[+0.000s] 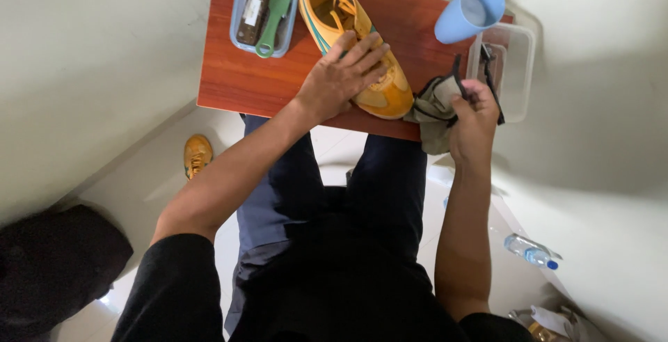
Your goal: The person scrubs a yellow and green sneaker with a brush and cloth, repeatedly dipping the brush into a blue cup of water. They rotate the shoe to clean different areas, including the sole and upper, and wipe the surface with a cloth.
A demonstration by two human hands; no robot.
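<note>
The left hand point(344, 74) is lying flat and spread, fingers extended, pressing down on the toe end of an orange shoe point(351, 39) and steadying it against the table point(236, 81); it is grasping nothing. The right hand point(474, 112) is clenching around a bunched grey cloth point(433, 109), which is hanging just beside the shoe's toe at the near edge of the table. The shoe is lying lengthwise on the reddish wooden top, its laces facing up. Judging from this arrangement, the wiping of the shoe appears to be at an early or middle stage: the cloth is in hand but is not yet touching the upper, and whether any part is already clean cannot be told. Farther out, a clear container point(518, 70) and a tilted blue cup point(470, 11) are sitting at the right, a lidless tray holding a green brush point(273, 15) at the left, and a second orange shoe point(197, 154) is resting on the floor below.
</note>
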